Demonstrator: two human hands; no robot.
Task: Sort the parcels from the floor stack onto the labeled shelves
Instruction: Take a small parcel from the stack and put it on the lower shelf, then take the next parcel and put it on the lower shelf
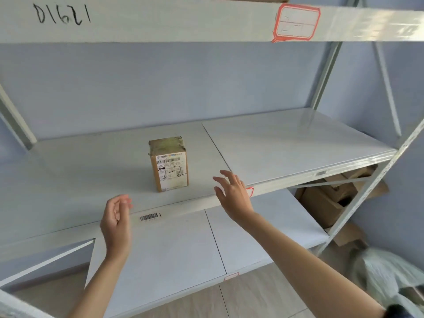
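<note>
Standing upright near the front lip of the middle shelf (286,143), a small brown parcel (169,164) shows its shipping label, hand-marked "2-2", toward the camera, with bare shelf board spreading wide to both sides and behind it to the blue wall. A seam in the board runs just right of the parcel. The left hand (117,222) hangs in front of the shelf edge, below and left of the parcel, fingers loosely curled and holding nothing. The right hand (232,196) reaches over the shelf edge just right of the parcel, fingers spread wide, touching neither parcel nor board as far as can be seen. A barcode sticker (149,217) sits on the shelf's front edge between the hands. Cardboard boxes (330,203) crowd the floor behind the rack's right upright, beside a pale plastic bag (387,274).
</note>
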